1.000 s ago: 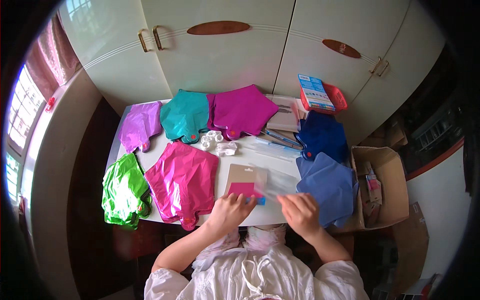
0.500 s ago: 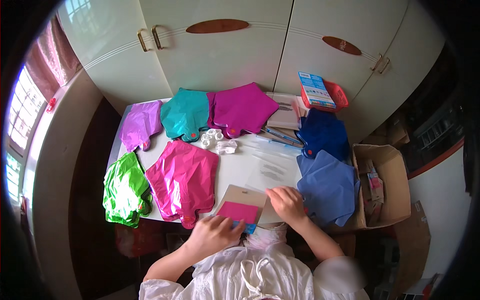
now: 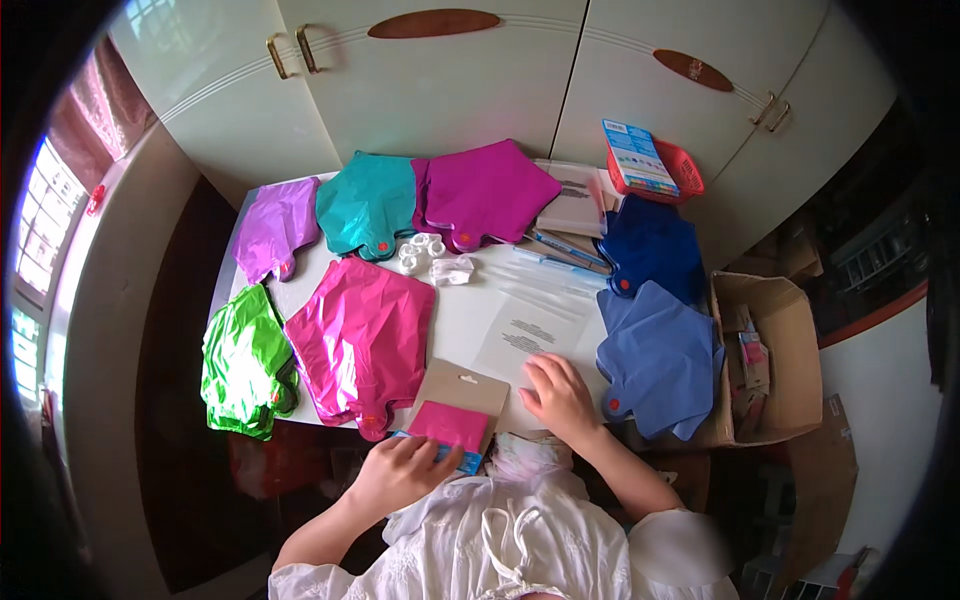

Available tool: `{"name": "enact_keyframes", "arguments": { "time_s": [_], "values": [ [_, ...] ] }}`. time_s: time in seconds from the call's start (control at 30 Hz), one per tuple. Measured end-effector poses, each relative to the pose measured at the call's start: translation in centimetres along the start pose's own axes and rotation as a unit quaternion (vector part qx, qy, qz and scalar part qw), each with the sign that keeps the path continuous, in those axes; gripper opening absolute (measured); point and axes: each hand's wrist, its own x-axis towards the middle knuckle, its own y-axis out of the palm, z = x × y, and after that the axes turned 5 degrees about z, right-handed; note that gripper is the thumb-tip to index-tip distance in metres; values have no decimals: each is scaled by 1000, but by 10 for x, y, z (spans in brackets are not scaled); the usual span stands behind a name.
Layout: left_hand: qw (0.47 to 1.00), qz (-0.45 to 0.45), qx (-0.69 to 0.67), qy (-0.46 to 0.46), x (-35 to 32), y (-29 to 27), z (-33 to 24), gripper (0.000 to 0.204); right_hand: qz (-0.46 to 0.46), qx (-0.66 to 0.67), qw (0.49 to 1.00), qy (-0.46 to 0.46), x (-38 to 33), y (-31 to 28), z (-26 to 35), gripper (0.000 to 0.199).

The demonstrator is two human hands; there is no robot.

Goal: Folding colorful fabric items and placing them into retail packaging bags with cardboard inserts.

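My left hand (image 3: 402,472) grips the lower end of a beige cardboard card (image 3: 432,385) at the table's front edge, fingers on top and thumb hidden. A folded pink foil piece (image 3: 455,425) lies on the card, above its blue strip (image 3: 469,462). My right hand (image 3: 560,398) is right of the card, fingers bent, thumb apart, nothing seen between them. Its fingertips are at the near edge of a clear plastic bag (image 3: 500,345) with dark print; whether they touch it, I cannot tell. Left of the card lies a stack of shiny pink foil balloons (image 3: 365,340).
Other flat foil balloons are lilac (image 3: 272,225), green (image 3: 245,360), teal (image 3: 368,205), magenta (image 3: 485,195), navy (image 3: 655,245) and dull blue (image 3: 660,355). White ribbon rolls (image 3: 420,252) lie mid-table. A red basket (image 3: 685,172) stands behind; an open cardboard box (image 3: 790,420) stands at right.
My left hand and the card have shifted slightly left. My right hand has moved away from the card's right edge and come down by the clear bag.
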Motion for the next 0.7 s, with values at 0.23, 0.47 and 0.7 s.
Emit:
{"name": "enact_keyframes", "arguments": {
  "time_s": [0.23,0.47,0.7],
  "values": [
    [997,3,11,72,0,20,-5,32,-9,-92,995,-39,-6,20,-10,23],
    [997,25,11,67,4,19,-9,30,2,-103,994,-28,-2,10,4,20],
    [997,35,16,73,6,15,-12,29,7,-118,992,-37,-4,16,5,12]
  ]
}}
